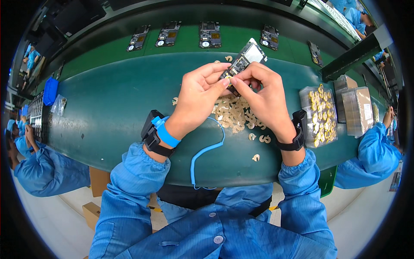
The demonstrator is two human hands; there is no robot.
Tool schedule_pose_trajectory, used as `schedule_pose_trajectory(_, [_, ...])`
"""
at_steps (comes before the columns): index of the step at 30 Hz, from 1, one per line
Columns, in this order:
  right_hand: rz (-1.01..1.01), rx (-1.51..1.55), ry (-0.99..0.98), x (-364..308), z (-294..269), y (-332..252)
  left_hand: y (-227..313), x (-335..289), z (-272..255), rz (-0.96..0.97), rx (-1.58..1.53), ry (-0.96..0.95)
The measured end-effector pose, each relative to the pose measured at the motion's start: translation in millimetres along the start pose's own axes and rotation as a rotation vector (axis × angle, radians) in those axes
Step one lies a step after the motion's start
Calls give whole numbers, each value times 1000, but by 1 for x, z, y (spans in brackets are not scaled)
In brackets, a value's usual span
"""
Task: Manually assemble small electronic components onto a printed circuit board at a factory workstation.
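The board (240, 64) is being held up at a slant near the middle of the view, its far end pointing away and to the right, its near end tilting left. It is showing a long, dark face crowded with small parts, with a pale silvery plate covering much of the far end. A small, pale disc (229, 78) with a yellow edge is sitting by the near end, partly hidden under fingertips, and seemingly touching the board.
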State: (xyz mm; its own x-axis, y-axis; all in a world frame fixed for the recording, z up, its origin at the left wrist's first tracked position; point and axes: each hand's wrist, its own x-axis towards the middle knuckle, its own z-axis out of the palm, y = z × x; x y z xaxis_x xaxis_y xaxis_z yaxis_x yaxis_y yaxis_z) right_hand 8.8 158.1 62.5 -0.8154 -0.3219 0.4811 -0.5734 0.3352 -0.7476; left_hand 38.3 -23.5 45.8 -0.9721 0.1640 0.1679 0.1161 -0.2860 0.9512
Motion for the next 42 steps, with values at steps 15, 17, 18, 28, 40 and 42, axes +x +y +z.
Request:
schedule_pose_trajectory(15, [-20, -29, 67, -3, 5, 4, -4, 3, 2, 19, 12, 39])
schedule_pose_trajectory(17, [-66, -76, 77, -3, 5, 3, -4, 4, 2, -3, -8, 66])
schedule_pose_trajectory(18, [-66, -78, 76, -3, 5, 3, -4, 4, 1, -2, -10, 65])
schedule_pose_trajectory(28, [-275, -123, 90, -4, 9, 11, -6, 8, 0, 19, -40, 96])
schedule_pose_trajectory(40, [-355, -217, 99, -6, 12, 5, -1, 4, -2, 40, -59, 72])
schedule_pose_trajectory(42, [-353, -214, 105, -6, 11, 4, 0, 4, -2, 54, -40, 78])
